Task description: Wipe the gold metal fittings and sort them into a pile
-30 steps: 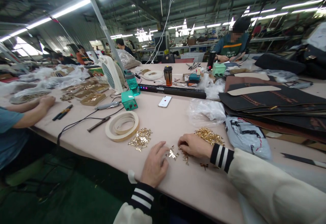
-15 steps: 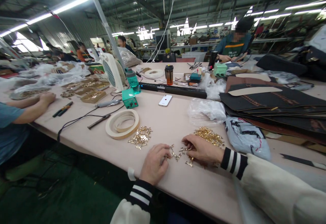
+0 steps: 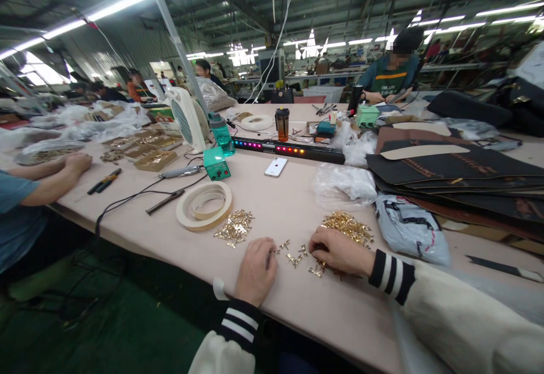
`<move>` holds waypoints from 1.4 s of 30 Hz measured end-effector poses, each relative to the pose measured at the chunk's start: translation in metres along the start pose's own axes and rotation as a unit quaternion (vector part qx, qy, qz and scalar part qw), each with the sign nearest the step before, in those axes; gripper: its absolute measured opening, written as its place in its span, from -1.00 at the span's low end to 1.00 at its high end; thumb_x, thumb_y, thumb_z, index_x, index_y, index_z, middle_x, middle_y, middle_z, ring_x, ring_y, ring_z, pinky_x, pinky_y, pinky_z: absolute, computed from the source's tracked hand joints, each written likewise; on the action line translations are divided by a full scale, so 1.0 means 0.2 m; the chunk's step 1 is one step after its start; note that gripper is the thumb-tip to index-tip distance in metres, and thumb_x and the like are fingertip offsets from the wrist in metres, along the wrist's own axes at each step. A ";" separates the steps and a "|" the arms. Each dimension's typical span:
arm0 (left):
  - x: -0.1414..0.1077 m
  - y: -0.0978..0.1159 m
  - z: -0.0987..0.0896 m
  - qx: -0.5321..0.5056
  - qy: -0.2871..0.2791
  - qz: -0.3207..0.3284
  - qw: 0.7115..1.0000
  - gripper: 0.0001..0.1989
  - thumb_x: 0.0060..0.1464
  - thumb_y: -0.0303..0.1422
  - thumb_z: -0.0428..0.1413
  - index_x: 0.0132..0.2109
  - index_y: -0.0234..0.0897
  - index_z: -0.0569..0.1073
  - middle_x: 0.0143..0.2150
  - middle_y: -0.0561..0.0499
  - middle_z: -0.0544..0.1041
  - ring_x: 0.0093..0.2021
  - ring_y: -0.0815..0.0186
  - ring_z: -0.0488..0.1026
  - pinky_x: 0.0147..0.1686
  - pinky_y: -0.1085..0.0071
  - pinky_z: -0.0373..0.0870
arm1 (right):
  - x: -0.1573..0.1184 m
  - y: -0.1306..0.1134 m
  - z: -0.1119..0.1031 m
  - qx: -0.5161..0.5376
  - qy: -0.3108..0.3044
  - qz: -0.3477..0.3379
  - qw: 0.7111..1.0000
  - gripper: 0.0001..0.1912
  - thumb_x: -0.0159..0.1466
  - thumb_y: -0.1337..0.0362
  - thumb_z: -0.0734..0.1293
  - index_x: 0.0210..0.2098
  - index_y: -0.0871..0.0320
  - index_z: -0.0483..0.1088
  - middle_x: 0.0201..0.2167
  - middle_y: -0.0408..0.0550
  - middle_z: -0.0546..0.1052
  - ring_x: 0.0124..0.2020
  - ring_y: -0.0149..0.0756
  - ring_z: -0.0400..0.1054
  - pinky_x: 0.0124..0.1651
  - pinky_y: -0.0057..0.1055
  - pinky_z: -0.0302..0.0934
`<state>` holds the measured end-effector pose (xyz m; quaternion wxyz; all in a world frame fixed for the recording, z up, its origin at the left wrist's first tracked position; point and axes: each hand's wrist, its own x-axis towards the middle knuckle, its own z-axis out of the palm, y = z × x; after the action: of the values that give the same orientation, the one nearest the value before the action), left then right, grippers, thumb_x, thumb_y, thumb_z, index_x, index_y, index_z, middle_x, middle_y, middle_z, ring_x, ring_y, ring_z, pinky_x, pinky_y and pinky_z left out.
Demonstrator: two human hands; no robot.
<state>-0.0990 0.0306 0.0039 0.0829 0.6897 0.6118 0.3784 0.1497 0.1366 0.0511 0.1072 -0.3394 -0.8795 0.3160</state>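
My left hand (image 3: 256,271) rests near the table's front edge. Its fingers are pinched on a small gold metal fitting (image 3: 275,251), of which only the tip shows. Across from it, my right hand (image 3: 340,252) is closed with fingertips down; whatever they grip is hidden. Between the hands lie several loose gold fittings (image 3: 293,259). A shiny heap of gold fittings (image 3: 347,228) sits just behind my right hand, partly covered by it. Another, paler pile of fittings (image 3: 234,228) lies beyond my left hand, beside a roll of cream tape (image 3: 182,215).
A phone (image 3: 276,167) lies mid-table before a lit speaker bar (image 3: 289,150). Plastic bags (image 3: 410,229) and stacked dark leather pieces (image 3: 459,164) occupy the right side. On the left are a green control box (image 3: 216,164), a fan (image 3: 187,119) and a co-worker's hands (image 3: 76,162).
My left hand has drawn slightly left and turned more upright. My right hand has shifted a little right, its fingers more curled. Coloured lights now show on the speaker bar.
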 end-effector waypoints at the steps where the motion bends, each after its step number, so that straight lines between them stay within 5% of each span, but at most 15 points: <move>1: 0.00 -0.01 0.00 0.001 0.007 -0.004 1.000 -0.67 0.15 -0.59 0.03 0.01 -0.18 0.44 0.05 -0.10 0.52 0.15 0.09 0.43 0.21 -0.03 0.40 | 0.00 0.00 0.00 0.001 -0.003 -0.002 1.000 -0.85 0.20 0.40 0.34 -0.30 0.10 0.55 -0.26 -0.06 0.54 -0.23 -0.25 0.43 -0.06 -0.31 0.27; 5: -0.01 -0.05 0.01 -0.030 0.047 -0.039 0.998 -0.46 0.09 -0.61 0.01 0.20 -0.18 0.36 0.19 -0.13 0.45 0.22 0.09 0.41 0.26 -0.04 0.40 | 0.00 0.02 0.00 0.009 -0.009 -0.010 1.000 -0.84 0.23 0.40 0.34 -0.25 0.11 0.56 -0.24 -0.05 0.54 -0.20 -0.24 0.43 -0.04 -0.30 0.29; 11: -0.01 -0.09 0.00 -0.159 0.095 -0.109 0.977 -0.43 0.10 -0.57 0.03 0.25 -0.17 0.32 0.21 -0.12 0.44 0.20 0.16 0.45 0.24 0.04 0.45 | -0.02 0.06 -0.02 0.035 -0.038 -0.029 0.998 -0.73 0.24 0.46 0.32 -0.16 0.08 0.58 -0.15 -0.06 0.52 -0.13 -0.27 0.43 0.04 -0.31 0.30; 16: 0.01 -0.02 -0.06 -0.096 -0.004 -0.028 0.995 -0.58 0.17 -0.40 0.20 0.17 -0.07 0.46 0.30 -0.09 0.38 0.34 0.05 0.29 0.33 -0.08 0.30 | -0.03 0.07 -0.04 0.068 -0.071 -0.037 0.994 -0.61 0.27 0.50 0.27 -0.08 0.01 0.61 -0.11 -0.05 0.47 -0.10 -0.28 0.41 0.06 -0.29 0.30; 21: 0.02 0.04 -0.08 -0.022 -0.096 0.077 0.992 -0.51 0.04 -0.57 0.19 0.07 0.01 0.57 0.42 0.01 0.26 0.39 0.00 0.18 0.37 -0.10 0.20 | -0.06 0.06 -0.05 0.047 -0.105 -0.075 0.991 -0.34 0.13 0.66 0.21 0.00 -0.10 0.59 -0.05 -0.07 0.44 0.02 -0.25 0.34 0.16 -0.24 0.23; 32: 0.01 0.05 -0.07 -0.047 -0.074 0.035 0.996 -0.72 -0.02 -0.60 0.15 -0.22 -0.14 0.54 0.34 -0.04 0.36 0.37 -0.03 0.20 0.35 -0.16 0.20 | -0.08 0.07 -0.06 0.078 -0.115 -0.084 0.987 -0.41 0.13 0.64 0.22 -0.10 -0.06 0.63 -0.01 -0.08 0.44 0.04 -0.24 0.36 0.21 -0.20 0.22; 38: 0.01 0.04 -0.09 -0.064 -0.058 0.032 0.996 -0.37 -0.09 -0.62 0.09 0.15 -0.12 0.43 0.34 -0.10 0.36 0.37 0.00 0.23 0.37 -0.13 0.20 | -0.08 0.06 -0.07 0.086 -0.106 -0.086 0.987 -0.53 0.24 0.57 0.24 -0.08 -0.01 0.61 -0.03 -0.06 0.46 0.03 -0.26 0.37 0.21 -0.23 0.23; 42: 0.01 0.08 -0.08 -0.044 -0.061 0.047 0.996 -0.40 0.07 -0.46 0.22 0.26 -0.12 0.35 0.37 -0.13 0.32 0.40 -0.01 0.18 0.37 -0.12 0.21 | -0.07 0.07 -0.06 0.096 -0.097 -0.091 0.986 -0.58 0.25 0.56 0.24 -0.11 0.02 0.60 -0.04 -0.06 0.47 0.02 -0.27 0.38 0.20 -0.24 0.24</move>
<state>-0.0957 0.0227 0.0251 0.1322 0.7354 0.5551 0.3656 0.1729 0.1412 0.0515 0.0819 -0.2133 -0.8785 0.4194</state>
